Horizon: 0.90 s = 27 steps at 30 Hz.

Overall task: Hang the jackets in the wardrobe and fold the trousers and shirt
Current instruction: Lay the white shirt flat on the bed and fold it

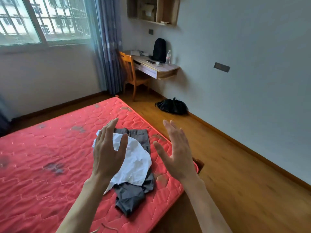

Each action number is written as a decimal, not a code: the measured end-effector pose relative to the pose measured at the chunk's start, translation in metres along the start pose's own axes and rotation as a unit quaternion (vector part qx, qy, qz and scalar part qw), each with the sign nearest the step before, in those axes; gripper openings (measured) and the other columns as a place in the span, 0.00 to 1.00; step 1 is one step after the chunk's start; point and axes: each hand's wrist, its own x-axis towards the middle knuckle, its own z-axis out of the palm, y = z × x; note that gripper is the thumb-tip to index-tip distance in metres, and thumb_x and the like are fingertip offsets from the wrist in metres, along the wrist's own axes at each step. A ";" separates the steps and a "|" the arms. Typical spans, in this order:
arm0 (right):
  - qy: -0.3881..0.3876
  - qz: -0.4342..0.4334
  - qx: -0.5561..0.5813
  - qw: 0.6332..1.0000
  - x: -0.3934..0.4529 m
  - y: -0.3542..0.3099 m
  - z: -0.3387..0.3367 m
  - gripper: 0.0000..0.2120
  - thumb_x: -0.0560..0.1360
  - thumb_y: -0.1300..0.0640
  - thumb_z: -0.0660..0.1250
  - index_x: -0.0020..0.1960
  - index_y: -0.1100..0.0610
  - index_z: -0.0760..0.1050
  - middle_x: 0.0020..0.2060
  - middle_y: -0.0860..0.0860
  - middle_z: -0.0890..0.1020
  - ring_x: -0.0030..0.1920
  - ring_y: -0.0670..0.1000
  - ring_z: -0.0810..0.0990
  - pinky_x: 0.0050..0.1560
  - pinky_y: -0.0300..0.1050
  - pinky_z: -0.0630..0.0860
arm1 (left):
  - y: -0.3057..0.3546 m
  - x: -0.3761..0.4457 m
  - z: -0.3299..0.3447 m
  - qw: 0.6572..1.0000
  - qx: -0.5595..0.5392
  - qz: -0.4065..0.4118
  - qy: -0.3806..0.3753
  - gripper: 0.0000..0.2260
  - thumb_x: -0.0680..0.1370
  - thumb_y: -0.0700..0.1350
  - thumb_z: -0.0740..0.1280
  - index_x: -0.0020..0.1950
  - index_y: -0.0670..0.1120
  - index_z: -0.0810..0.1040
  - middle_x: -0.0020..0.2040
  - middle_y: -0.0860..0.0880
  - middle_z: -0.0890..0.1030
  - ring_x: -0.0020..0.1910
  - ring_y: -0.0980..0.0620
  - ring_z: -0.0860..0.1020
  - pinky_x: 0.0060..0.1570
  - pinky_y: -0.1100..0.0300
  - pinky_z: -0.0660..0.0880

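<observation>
Shirt [134,163]: white, crumpled on grey trousers [133,195] near the mattress [42,174] corner.
Left hand [107,152]: above shirt, fingers straight, empty.
Right hand [176,152]: beside it, fingers straight, empty.

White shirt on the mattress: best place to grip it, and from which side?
Probably from above, one hand on each side edge of the shirt. It lies crumpled on top of the grey trousers, so a pinch on the white folds should lift it alone. Both hands, left and right, are open above it, holding nothing. Collar and sleeves cannot be told apart in the heap.
</observation>
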 end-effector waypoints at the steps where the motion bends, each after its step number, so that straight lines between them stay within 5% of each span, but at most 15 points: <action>1: -0.008 0.003 0.003 1.000 0.007 0.004 0.008 0.35 0.82 0.33 0.56 0.83 0.49 0.58 0.80 0.40 0.61 0.82 0.41 0.52 0.83 0.55 0.50 | -0.009 0.004 0.002 1.000 0.008 -0.013 -0.001 0.25 0.83 0.58 0.59 0.78 0.49 0.67 0.75 0.50 0.74 0.75 0.48 0.71 0.70 0.36 0.71; 5: -0.034 -0.006 0.028 0.999 0.037 0.018 0.039 0.34 0.82 0.34 0.58 0.82 0.49 0.58 0.79 0.37 0.60 0.82 0.41 0.52 0.83 0.53 0.49 | -0.043 0.021 0.010 0.999 0.019 -0.042 -0.011 0.25 0.83 0.59 0.59 0.78 0.51 0.67 0.75 0.48 0.74 0.76 0.45 0.70 0.70 0.37 0.71; 11: -0.078 -0.022 0.049 0.996 0.093 0.043 0.084 0.35 0.82 0.34 0.59 0.82 0.51 0.59 0.79 0.39 0.61 0.82 0.41 0.53 0.79 0.35 0.43 | -0.091 0.043 0.028 0.995 0.052 -0.087 0.020 0.24 0.83 0.55 0.61 0.77 0.47 0.69 0.73 0.48 0.75 0.73 0.48 0.73 0.69 0.48 0.71; 13: -0.090 -0.033 0.061 0.993 0.113 0.055 0.102 0.35 0.82 0.34 0.59 0.82 0.52 0.59 0.80 0.42 0.63 0.82 0.42 0.55 0.80 0.37 0.45 | -0.107 0.046 0.038 0.993 0.062 -0.098 0.025 0.24 0.83 0.55 0.61 0.77 0.46 0.70 0.73 0.48 0.75 0.73 0.48 0.73 0.70 0.46 0.71; 19: -0.128 -0.054 0.124 0.983 0.176 0.099 0.154 0.33 0.82 0.39 0.63 0.82 0.54 0.61 0.79 0.43 0.65 0.81 0.44 0.58 0.79 0.63 0.60 | -0.147 0.061 0.071 0.977 0.107 -0.177 0.055 0.24 0.83 0.54 0.61 0.77 0.47 0.71 0.72 0.49 0.76 0.72 0.50 0.73 0.69 0.45 0.73; 27: -0.185 -0.087 0.175 0.963 0.230 0.146 0.224 0.32 0.82 0.46 0.68 0.81 0.56 0.63 0.78 0.49 0.69 0.81 0.45 0.60 0.80 0.51 0.60 | -0.181 0.090 0.106 0.954 0.140 -0.252 0.086 0.22 0.84 0.52 0.62 0.76 0.46 0.71 0.73 0.50 0.76 0.73 0.53 0.72 0.71 0.49 0.71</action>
